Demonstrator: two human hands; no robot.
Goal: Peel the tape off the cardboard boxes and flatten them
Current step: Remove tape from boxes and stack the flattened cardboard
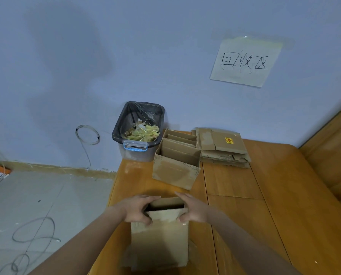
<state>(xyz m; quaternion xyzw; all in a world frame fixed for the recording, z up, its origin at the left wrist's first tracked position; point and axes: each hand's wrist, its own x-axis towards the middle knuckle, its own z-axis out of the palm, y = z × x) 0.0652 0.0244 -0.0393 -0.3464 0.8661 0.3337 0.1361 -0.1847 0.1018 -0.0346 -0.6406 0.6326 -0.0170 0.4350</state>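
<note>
cardboard box (161,235) sits between left hand (137,210) and right hand (192,211), gripped.

We're in a plain back-room sorting corner — pale blue wall (126,56), bare grey floor (46,205) with loose cables (34,230), a wooden platform (284,195) against the wall. A handwritten paper sign (245,61) is stuck up there. Below it, a bag-lined bin (139,129) of tape scraps, and flattened cartons (223,147) stacked beside open boxes (176,163) — a recycling spot.
</note>
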